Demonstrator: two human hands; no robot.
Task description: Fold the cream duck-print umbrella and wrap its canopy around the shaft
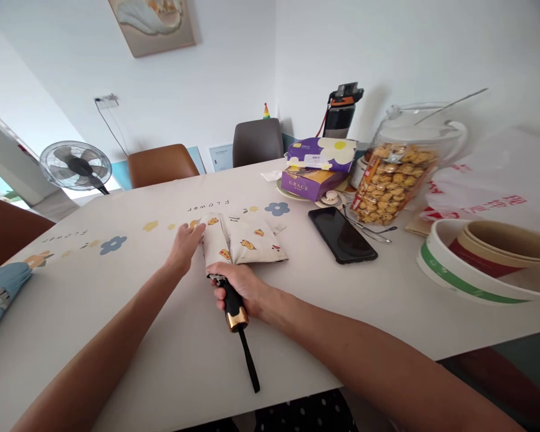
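Observation:
A folding umbrella (252,241) with cream fabric and small orange cartoon prints lies on the table in front of me. Its black handle with a gold band points towards me, and a black wrist strap (249,360) hangs from the end. My right hand (238,285) is wrapped round the top of the handle, where the fabric begins. On the far left side of the fabric, my left hand (188,243) pinches the edge between thumb and fingers. One panel of fabric spreads out flat to the right.
A black phone (342,234) lies right of the umbrella, with a cable beside it. Behind are a purple box (312,183), a tissue pack (321,154), a snack bag (393,183) and a glass pitcher (414,129). Paper bowls (441,270) stand right; a blue folded umbrella (4,294) lies left.

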